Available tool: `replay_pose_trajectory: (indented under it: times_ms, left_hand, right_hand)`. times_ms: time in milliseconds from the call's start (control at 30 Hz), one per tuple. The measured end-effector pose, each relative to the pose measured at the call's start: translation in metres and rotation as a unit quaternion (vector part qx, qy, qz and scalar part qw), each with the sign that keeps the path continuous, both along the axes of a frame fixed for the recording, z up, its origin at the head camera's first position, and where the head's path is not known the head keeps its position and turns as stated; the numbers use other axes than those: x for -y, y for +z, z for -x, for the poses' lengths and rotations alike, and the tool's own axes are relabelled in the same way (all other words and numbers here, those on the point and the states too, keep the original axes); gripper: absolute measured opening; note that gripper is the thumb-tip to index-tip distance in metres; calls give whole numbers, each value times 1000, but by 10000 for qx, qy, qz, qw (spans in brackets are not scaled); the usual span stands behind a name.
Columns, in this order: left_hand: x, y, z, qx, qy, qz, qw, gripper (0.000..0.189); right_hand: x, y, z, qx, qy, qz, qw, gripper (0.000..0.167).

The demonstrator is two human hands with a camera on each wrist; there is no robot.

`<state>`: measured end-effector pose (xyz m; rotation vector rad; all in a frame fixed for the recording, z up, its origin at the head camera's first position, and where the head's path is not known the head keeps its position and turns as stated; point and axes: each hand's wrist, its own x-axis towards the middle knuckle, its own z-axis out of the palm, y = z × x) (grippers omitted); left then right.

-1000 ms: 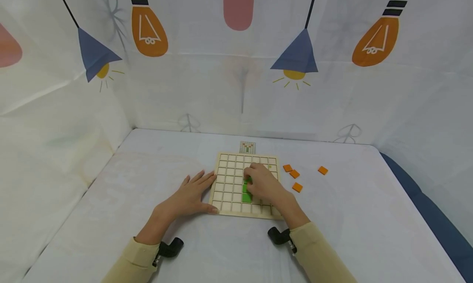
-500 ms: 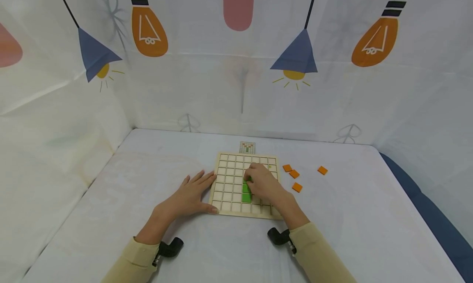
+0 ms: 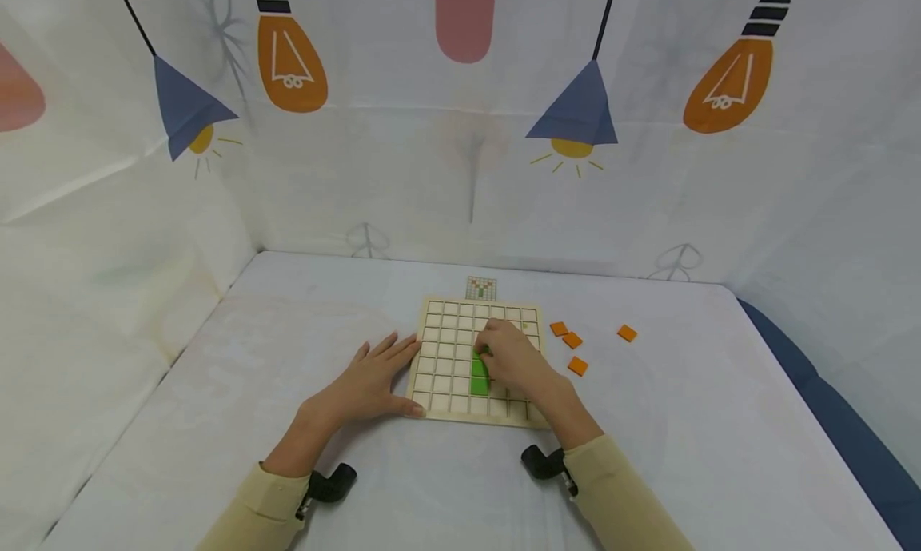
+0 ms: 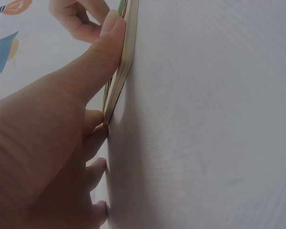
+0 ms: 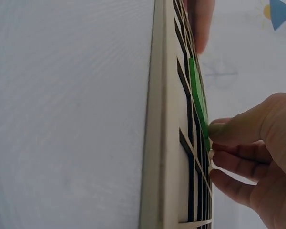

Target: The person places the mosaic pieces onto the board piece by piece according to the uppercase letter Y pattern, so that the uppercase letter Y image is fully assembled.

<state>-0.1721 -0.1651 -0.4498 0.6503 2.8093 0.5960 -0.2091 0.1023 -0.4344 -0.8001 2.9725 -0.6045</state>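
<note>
My left hand lies spread at the near left corner of a wooden grid board. Its thumb rests on the board's near corner and straight fingertips touch the left side and the table. Over the middle of the board, my right hand has thumb and fingers bent together at the far end of a column of green square tiles. In the right wrist view, the thumb and a finger pinch the end green tile, partly hidden by the fingertips. The tiles sit in the board's cells.
Several orange square tiles lie loose on the white table, right of the board. Behind the board is a small printed pattern card. A white curtain with lamp prints hangs behind the table.
Both hands stay in nearly the same place. The near green tiles show less of a gap between them than before. The board and orange tiles keep their places.
</note>
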Motion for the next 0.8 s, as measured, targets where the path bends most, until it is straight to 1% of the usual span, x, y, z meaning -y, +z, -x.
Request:
replay_pose_trajectory:
  times_ms: [167, 367, 500, 700, 800]
  left_hand:
    - [0, 1, -1, 32, -21, 10, 10000, 111]
    - [0, 2, -1, 6, 2, 18, 10000, 110]
    - [0, 2, -2, 6, 21, 22, 10000, 111]
    - [-1, 3, -2, 40, 21, -5, 10000, 110]
    - [-1, 3, -2, 44, 23, 16, 10000, 110]
  right_hand:
    - [-2, -1, -1, -74, 46, -89, 9999, 13]
    - [-7, 1, -1, -154, 29, -60, 9999, 14]
    - [-11, 0, 1, -103, 51, -51, 9999, 17]
    - [-20, 0, 1, 31, -141, 59, 9999, 17]
    - [-22, 1, 0, 82, -149, 85, 9998, 15]
